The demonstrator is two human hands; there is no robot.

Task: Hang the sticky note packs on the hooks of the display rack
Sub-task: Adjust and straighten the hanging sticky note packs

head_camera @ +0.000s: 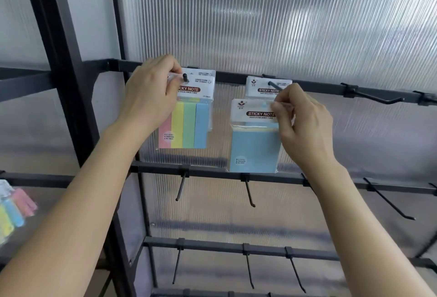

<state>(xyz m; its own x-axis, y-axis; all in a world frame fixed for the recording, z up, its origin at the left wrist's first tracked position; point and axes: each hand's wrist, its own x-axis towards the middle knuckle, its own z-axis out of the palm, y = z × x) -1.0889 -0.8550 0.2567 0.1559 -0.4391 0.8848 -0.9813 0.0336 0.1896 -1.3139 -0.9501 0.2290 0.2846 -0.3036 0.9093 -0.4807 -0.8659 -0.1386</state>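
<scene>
Blue paper fills the blue pack (254, 147) that your right hand (307, 128) holds, with the fingertips pinching the clear header at its top right corner. The pack hangs upright from that pinch, long side up and down, with its printed face towards you. It is not on anything yet.

What matters is how the header sits against the right hook (274, 84). The hook comes off the top rail (316, 87) and points out towards you, angled a little to your right, and its tip is hidden behind your right fingers. One hung pack (256, 88) is on it, pushed back near the rail. The header of the blue pack sits just below the hook and in front of the hung pack, overlapping its lower edge. My reading is that the hang hole needs to rise to the level of the tip, come out towards you past the tip, and then slide back along the hook. Keep the header square to the hook, because a tilted header would likely snag on the tip.

Your left hand (151, 93) is well apart from this, at the left hook (184, 76). Its fingers are curled around the top left of the striped pack (188, 124). The hook's tip shows in front of that header, so the striped pack looks threaded. Another header shows behind it on the same hook. Your right hand is the one positioned to make this move.
</scene>
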